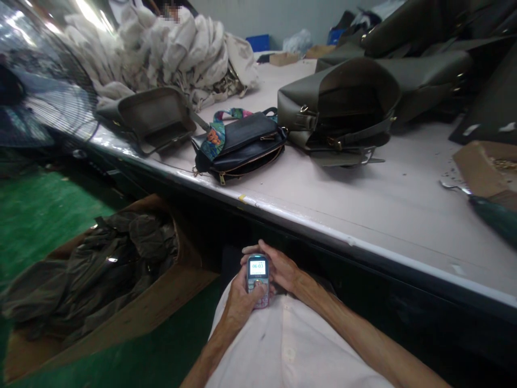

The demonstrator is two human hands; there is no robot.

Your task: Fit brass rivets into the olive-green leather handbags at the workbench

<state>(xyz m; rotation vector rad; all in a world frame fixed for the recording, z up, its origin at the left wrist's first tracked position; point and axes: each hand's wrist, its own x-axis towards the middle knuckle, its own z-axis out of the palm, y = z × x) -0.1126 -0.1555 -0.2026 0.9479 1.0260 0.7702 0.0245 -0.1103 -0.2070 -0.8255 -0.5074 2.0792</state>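
A small keypad mobile phone (258, 268) with a lit screen is held low in front of my shirt, below the table edge. My left hand (242, 296) is closed around its left side, its thumb lying over the keys. From the right, my right hand (280, 268) curls against the phone, with fingers reaching behind its top; part of them is hidden. On the table above the hands lies a black handbag (246, 143) with a colourful patterned strap and a partly unzipped front pocket.
Olive bags (343, 108) lie on the table (323, 199), beside a heap of whitish cloth bags (173, 48). A cardboard box (161, 302) of dark bags stands on the green floor. A fan (52, 102) is at left, a small carton (484, 167) at right.
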